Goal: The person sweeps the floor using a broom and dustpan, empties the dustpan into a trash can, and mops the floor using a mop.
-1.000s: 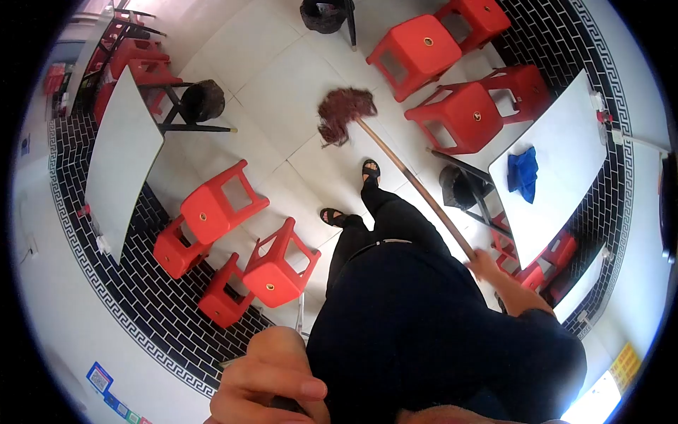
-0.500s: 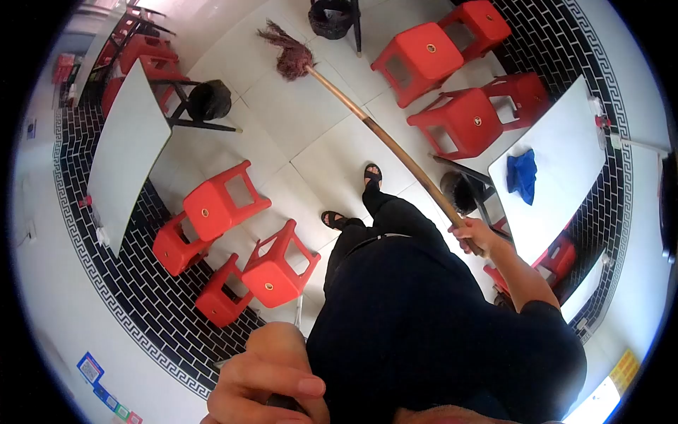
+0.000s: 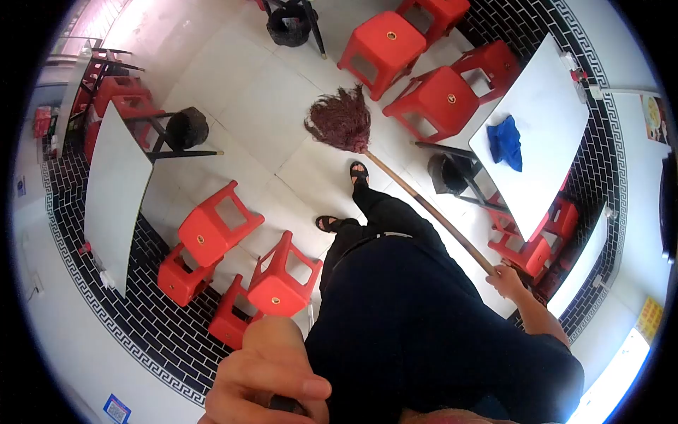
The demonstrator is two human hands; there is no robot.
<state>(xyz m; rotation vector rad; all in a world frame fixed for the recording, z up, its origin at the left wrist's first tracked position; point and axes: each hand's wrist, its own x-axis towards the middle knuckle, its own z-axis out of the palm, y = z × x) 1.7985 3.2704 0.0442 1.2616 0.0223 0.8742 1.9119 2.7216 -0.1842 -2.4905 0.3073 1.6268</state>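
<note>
My right hand [image 3: 506, 283] is closed around the upper end of the wooden handle of a mop [image 3: 431, 206]. The handle slants down to the left. Its dark red string head [image 3: 342, 120] lies fanned out on the tiled floor, just beyond my sandalled feet. Close to the camera at the bottom, my left hand [image 3: 272, 378] is curled with the fingers bent. A small dark piece shows between its fingers, but I cannot make out what it is.
Red plastic stools [image 3: 279, 286] stand at left, with others [image 3: 441, 102] at upper right. A white table [image 3: 120, 191] is on the left; another [image 3: 544, 134] on the right bears a blue cloth [image 3: 505, 143]. Black bins [image 3: 186, 128] stand by table legs.
The mop head has come nearer to my feet and swung right, its strings now spread. My right hand has moved back and right with the handle. My left hand stays curled.
</note>
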